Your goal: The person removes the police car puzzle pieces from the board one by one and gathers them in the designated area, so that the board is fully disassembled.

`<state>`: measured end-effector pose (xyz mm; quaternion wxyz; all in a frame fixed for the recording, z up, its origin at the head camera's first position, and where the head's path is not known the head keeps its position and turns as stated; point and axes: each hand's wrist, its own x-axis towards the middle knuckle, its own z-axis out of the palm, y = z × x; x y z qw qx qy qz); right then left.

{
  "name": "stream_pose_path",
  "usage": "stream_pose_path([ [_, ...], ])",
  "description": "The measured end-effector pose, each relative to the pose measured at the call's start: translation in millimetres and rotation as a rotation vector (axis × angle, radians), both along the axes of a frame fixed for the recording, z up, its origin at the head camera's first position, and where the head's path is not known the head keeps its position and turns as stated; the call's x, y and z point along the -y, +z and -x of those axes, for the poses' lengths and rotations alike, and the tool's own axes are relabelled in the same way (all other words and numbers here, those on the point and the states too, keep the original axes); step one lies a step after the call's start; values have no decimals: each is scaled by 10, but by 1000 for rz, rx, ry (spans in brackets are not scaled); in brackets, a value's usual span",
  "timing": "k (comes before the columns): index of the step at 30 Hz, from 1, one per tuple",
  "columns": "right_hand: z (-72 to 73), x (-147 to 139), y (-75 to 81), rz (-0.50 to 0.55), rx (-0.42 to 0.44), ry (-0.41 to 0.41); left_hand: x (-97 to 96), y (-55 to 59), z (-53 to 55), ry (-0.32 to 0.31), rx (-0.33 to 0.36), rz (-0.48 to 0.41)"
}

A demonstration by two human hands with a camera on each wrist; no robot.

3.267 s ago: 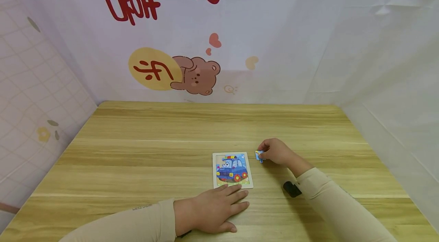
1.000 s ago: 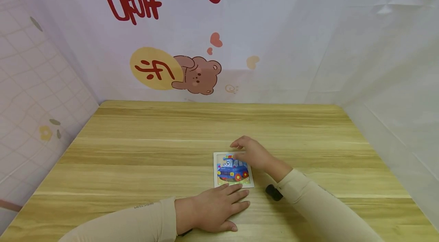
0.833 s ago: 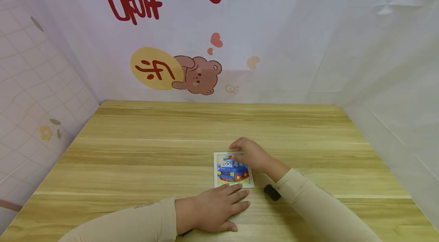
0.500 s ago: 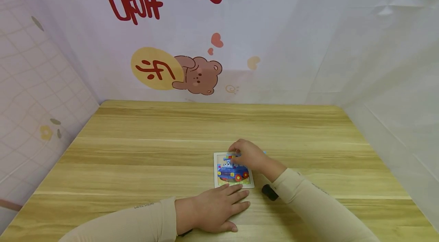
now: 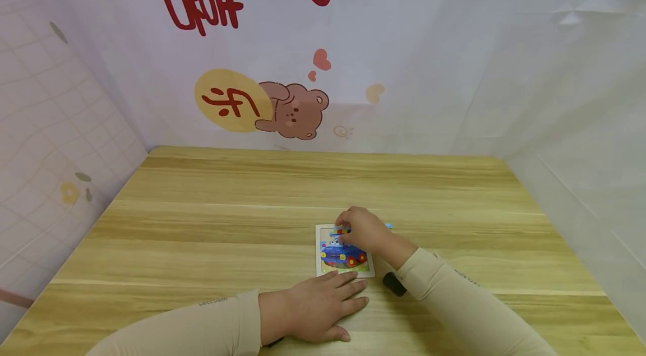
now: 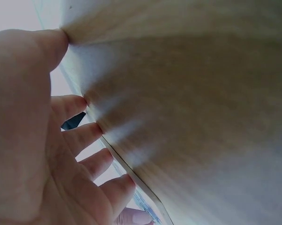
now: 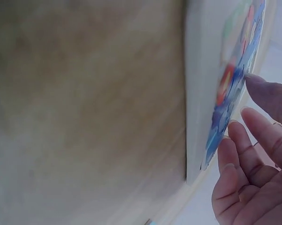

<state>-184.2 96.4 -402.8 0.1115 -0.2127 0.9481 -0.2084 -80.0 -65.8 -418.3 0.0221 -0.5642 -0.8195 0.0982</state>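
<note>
A jigsaw puzzle (image 5: pixel 343 260) of a blue cartoon car lies in a pale square frame (image 5: pixel 318 252) on the table. My left hand (image 5: pixel 320 308) lies spread on the wood with its fingertips at the frame's near edge; the left wrist view shows them along that edge. Over the puzzle's upper part, my right hand (image 5: pixel 368 228) has bent fingers and a thumb at either side of a puzzle piece (image 5: pixel 342 230) near the car's roof light. In the right wrist view, the thumb (image 7: pixel 258 86) touches the picture and the fingertips meet its far side.
A light blue piece (image 5: pixel 388 226) lies on the table just behind the right hand, mostly hidden. Black wrist cameras, one of them the right camera (image 5: pixel 394 284), sit under the wrists. White printed cloth (image 5: pixel 404 53) stands behind the wooden table (image 5: pixel 227 188).
My right hand has moved left from the loose pieces beside the frame to the puzzle's top, then lowered slightly with its fingers drawing closer to the picture. The left hand stays put.
</note>
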Motion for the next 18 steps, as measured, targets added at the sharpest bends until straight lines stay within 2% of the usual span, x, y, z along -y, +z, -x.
stream_pose_path([
  [18, 14, 0, 9, 24, 7, 8, -3, -8, 2, 0, 11, -5],
])
